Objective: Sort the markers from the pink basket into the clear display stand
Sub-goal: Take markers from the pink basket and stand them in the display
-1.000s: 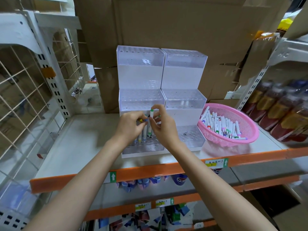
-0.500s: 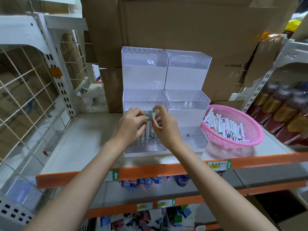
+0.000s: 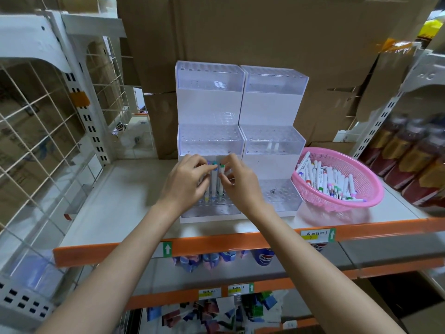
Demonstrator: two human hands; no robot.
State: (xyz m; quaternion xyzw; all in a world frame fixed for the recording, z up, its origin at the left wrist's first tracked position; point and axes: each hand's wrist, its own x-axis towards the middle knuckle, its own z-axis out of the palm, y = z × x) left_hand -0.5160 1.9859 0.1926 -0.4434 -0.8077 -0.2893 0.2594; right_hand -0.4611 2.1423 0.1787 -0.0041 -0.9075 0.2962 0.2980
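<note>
At the lowest tier of the clear 3-step acrylic display stand (image 3: pixel 209 112) on the white shelf (image 3: pixel 115 201), the left hand (image 3: pixel 185 184) pinches an upright white blue-capped marker (image 3: pixel 213 183) in curled fingers. The right hand (image 3: pixel 240 186) pinches the white green-capped marker (image 3: pixel 221 178) beside it. More white markers (image 3: pixel 325 179) lie in the round pink plastic basket (image 3: pixel 370 189) just right of the stand.

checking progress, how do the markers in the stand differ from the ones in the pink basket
The stand markers are upright in holes; the basket markers lie in a loose pile. The stand markers are few; the basket markers are many. Both have white bodies and coloured caps.
</note>
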